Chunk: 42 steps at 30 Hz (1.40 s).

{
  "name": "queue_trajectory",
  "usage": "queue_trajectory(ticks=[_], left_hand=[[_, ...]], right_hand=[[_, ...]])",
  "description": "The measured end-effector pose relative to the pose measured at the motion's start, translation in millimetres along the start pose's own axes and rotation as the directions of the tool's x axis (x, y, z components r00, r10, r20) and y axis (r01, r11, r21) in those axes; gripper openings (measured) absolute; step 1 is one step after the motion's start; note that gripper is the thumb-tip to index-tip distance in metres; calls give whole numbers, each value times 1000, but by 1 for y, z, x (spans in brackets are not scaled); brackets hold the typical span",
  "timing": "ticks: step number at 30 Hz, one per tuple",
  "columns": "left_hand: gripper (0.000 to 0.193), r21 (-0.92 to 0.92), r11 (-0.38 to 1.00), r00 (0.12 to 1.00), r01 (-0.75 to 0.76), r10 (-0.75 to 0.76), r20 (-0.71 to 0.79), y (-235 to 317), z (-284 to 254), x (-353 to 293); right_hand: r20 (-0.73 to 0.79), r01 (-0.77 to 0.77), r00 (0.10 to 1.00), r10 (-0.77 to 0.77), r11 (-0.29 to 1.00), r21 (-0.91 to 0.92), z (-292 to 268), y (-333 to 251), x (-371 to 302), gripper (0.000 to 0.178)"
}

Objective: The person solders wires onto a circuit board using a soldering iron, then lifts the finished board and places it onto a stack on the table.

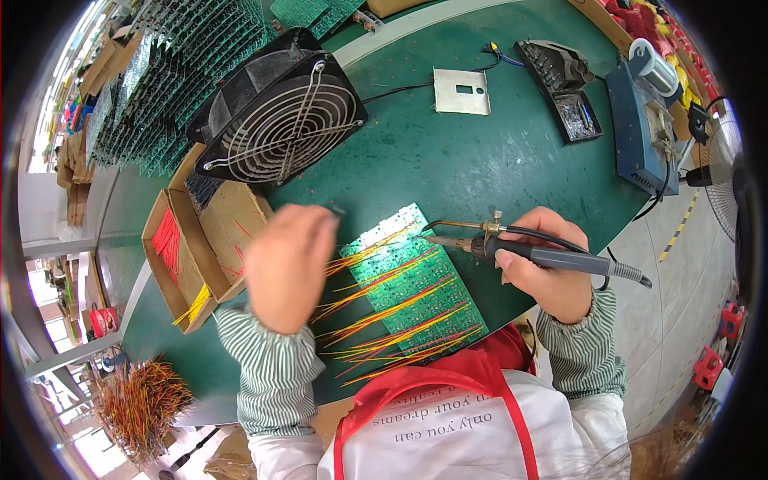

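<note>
With the right hand (pixel 564 290) pinching the iron (pixel 570 260) and the left hand (pixel 286 266) too blurred to tell, best heat the board (pixel 424 268) only briefly.

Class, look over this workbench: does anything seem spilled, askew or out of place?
Only something minor: a few stray red wires lie scattered in the wider compartment of the cardboard box. That looks untidy because the bunched red wires sit together in the narrower one. No damage stands out.
</note>
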<state>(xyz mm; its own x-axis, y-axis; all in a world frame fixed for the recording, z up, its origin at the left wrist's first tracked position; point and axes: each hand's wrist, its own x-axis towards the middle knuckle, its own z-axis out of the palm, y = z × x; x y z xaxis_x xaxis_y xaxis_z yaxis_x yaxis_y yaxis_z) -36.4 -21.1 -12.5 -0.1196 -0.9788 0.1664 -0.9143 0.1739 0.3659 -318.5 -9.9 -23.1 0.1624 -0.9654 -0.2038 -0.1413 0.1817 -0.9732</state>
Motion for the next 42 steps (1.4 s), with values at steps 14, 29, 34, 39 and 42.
queue_trajectory(ticks=[14,29,34,39,42], left_hand=[[14,-312,948,975,-66,128,182,27,46,7],[15,-296,953,983,-60,108,148,27,53,4],[14,-295,952,981,-80,129,148,26,53,4],[13,-280,956,980,-87,133,148,27,51,3],[13,-249,963,979,-102,142,147,26,39,3]], right_hand=[[-58,0,998,3,999,44,-6,5,0,18],[-20,-43,999,44,999,16,-2,4,7,19],[-29,2,1000,-1,1000,22,-4,2,4,19],[-45,34,998,-34,999,17,-9,3,-1,18],[-37,31,999,-31,999,-11,-10,3,-6,19]])
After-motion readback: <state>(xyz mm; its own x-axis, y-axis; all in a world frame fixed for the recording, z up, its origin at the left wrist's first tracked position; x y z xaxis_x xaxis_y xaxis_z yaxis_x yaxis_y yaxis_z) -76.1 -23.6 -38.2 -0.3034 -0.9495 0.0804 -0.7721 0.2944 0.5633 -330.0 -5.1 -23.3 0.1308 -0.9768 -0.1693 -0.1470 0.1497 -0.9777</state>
